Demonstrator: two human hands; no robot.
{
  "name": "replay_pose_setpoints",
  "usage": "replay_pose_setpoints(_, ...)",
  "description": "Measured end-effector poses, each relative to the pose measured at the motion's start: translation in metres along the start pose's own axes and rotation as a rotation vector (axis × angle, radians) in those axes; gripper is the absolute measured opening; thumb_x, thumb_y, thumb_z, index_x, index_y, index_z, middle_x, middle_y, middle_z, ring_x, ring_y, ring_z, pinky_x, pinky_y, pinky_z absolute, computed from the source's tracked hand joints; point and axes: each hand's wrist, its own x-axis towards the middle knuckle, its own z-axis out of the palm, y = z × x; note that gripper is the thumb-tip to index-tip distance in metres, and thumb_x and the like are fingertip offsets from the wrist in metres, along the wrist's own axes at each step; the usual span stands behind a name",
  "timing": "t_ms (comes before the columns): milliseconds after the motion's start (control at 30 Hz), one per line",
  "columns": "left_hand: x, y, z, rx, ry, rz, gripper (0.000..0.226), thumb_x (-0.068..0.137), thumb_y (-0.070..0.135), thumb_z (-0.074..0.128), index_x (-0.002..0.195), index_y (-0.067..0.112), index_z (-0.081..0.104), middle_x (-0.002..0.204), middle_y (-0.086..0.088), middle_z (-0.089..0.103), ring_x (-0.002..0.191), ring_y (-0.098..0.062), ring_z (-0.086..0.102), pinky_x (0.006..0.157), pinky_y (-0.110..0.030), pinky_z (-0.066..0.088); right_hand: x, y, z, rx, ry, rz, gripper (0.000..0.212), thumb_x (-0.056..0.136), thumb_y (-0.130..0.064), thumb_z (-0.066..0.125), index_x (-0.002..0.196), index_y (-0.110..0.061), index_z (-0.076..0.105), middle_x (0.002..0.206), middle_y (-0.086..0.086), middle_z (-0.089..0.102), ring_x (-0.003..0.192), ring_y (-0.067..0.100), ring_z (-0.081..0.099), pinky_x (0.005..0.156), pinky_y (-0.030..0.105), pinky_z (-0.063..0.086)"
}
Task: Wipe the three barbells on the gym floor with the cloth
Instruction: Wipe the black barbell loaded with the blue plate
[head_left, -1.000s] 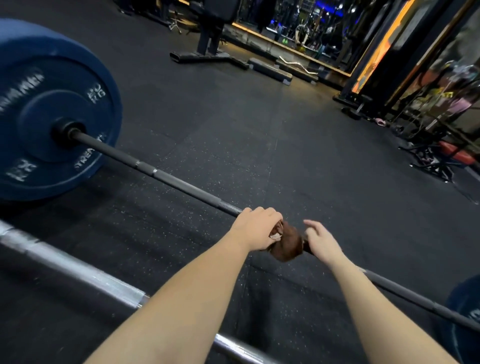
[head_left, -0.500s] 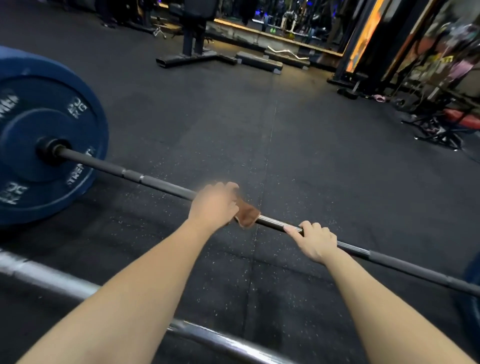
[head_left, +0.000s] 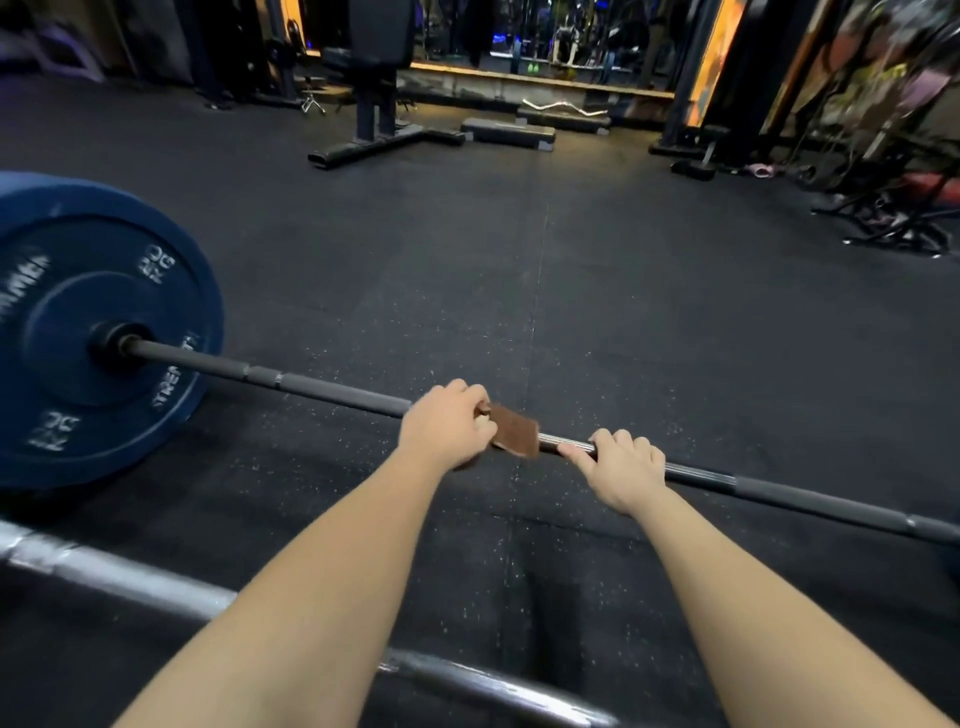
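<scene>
gripping the brown cloth (head_left: 514, 430) around the black barbell (head_left: 322, 388) on the gym floor (head_left: 597, 312), the left hand (head_left: 445, 425) sits beside the right hand (head_left: 621, 466) (curled over the shaft), blue plate (head_left: 98, 332) far left.

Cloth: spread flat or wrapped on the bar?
Wrapped: left hand grips the cloth round the black barbell, a folded end sticking out.

On the dark gym floor (head_left: 597, 291) a black barbell (head_left: 332, 391) with a blue plate (head_left: 98, 332) lies crosswise, the left hand (head_left: 445, 425) gripping a brown cloth (head_left: 514, 430) wrapped on its shaft, the right hand (head_left: 621, 467) curled round the shaft just beside it, and a silver barbell (head_left: 130, 577) lies nearer.
</scene>
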Motion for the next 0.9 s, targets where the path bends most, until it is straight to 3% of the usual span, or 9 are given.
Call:
replay_pose_setpoints(100, -0.002, -0.065, -0.027, 0.047, 0.014, -0.186, 0.03, 0.093, 0.035, 0.054, 0.121, 0.027, 0.06, 0.125, -0.002, 0.058, 0.114, -0.031, 0.056, 0.093, -0.042, 0.048, -0.002, 0.001, 0.001, -0.017, 0.005, -0.012, 0.069, 0.099, -0.072, 0.021, 0.136, -0.021, 0.05, 0.135, 0.006, 0.053, 0.125, 0.031, 0.046, 0.109, 0.044, 0.031)
replay_pose_setpoints(200, -0.003, -0.103, -0.033, 0.074, 0.036, -0.24, 0.029, 0.092, 0.028, 0.058, 0.121, 0.026, 0.058, 0.129, -0.004, 0.06, 0.115, -0.033, 0.057, 0.098, -0.045, 0.048, -0.004, 0.002, 0.004, -0.031, 0.033, -0.02, 0.069, 0.099, -0.072, 0.02, 0.136, -0.021, 0.05, 0.135, 0.006, 0.053, 0.124, 0.03, 0.047, 0.109, 0.043, 0.031)
replay_pose_setpoints(333, -0.006, -0.082, -0.009, 0.149, 0.08, -0.223, 0.032, 0.094, 0.018, 0.053, 0.126, 0.019, 0.054, 0.135, -0.004, 0.053, 0.125, -0.034, 0.042, 0.106, -0.045, 0.041, -0.007, 0.001, 0.003, -0.04, 0.025, -0.032, 0.071, 0.099, -0.072, 0.018, 0.136, -0.02, 0.049, 0.136, 0.007, 0.053, 0.125, 0.031, 0.046, 0.109, 0.043, 0.031)
replay_pose_setpoints(467, -0.002, -0.048, 0.002, 0.174, -0.072, -0.159, 0.042, 0.095, 0.024, 0.053, 0.136, 0.021, 0.048, 0.142, -0.003, 0.046, 0.133, -0.036, 0.036, 0.113, -0.05, 0.036, -0.007, 0.003, 0.002, -0.028, 0.035, -0.034, 0.07, 0.099, -0.072, 0.019, 0.133, -0.02, 0.05, 0.135, 0.006, 0.053, 0.125, 0.031, 0.047, 0.108, 0.043, 0.032)
replay_pose_setpoints(567, -0.005, -0.017, 0.013, 0.16, -0.08, -0.04, 0.045, 0.093, 0.028, 0.048, 0.138, 0.019, 0.049, 0.145, -0.004, 0.047, 0.136, -0.036, 0.035, 0.117, -0.051, 0.029, -0.007, 0.004, 0.004, -0.041, 0.073, -0.052, 0.068, 0.099, -0.072, 0.02, 0.13, -0.02, 0.051, 0.132, 0.005, 0.054, 0.122, 0.031, 0.048, 0.107, 0.043, 0.033)
replay_pose_setpoints(700, -0.019, 0.002, 0.02, 0.05, -0.098, -0.066, 0.066, 0.091, 0.054, 0.033, 0.146, 0.019, 0.043, 0.158, -0.003, 0.036, 0.151, -0.039, 0.015, 0.125, -0.055, 0.013, -0.005, 0.005, 0.009, -0.041, 0.09, -0.053, 0.067, 0.099, -0.071, 0.021, 0.13, -0.02, 0.051, 0.131, 0.006, 0.053, 0.119, 0.031, 0.048, 0.106, 0.043, 0.032)
replay_pose_setpoints(800, -0.025, 0.003, 0.02, -0.004, -0.06, -0.074, 0.067, 0.095, 0.069, 0.04, 0.143, 0.023, 0.046, 0.155, 0.003, 0.037, 0.152, -0.036, 0.012, 0.123, -0.057, 0.022, -0.006, 0.005, 0.008, -0.05, 0.09, -0.052, 0.067, 0.099, -0.071, 0.02, 0.13, -0.02, 0.05, 0.131, 0.006, 0.053, 0.119, 0.031, 0.048, 0.106, 0.042, 0.032)
replay_pose_setpoints(900, -0.027, -0.003, 0.026, 0.101, 0.068, 0.004, 0.049, 0.101, 0.057, 0.046, 0.137, 0.023, 0.049, 0.145, 0.002, 0.047, 0.144, -0.034, 0.029, 0.118, -0.052, 0.031, -0.005, 0.004, 0.009, -0.042, 0.094, -0.059, 0.065, 0.099, -0.071, 0.02, 0.128, -0.021, 0.05, 0.129, 0.005, 0.054, 0.118, 0.03, 0.048, 0.106, 0.042, 0.032)
